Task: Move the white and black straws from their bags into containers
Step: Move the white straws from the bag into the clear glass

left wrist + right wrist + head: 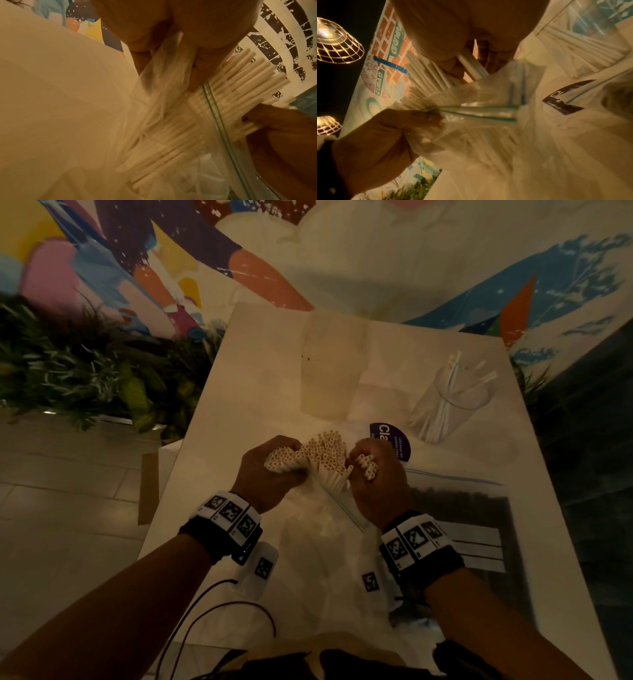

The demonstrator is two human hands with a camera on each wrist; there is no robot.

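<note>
Both sets of fingers (368, 465) are curled tight round white straws (325, 455) sticking out of the bag (163, 108) mouth, left hand (265, 470) and right hand (376, 474) splitting the bunch; yank unevenly and loose ones could scatter over the counter (239, 392). Beyond, a clear cup (448, 405) holds a few thin straws; the frosted cup (330, 371) looks empty

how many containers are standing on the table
2: a frosted container at the far middle of the table, and a clear container with a few thin straws to its right. None seem hidden.
</note>
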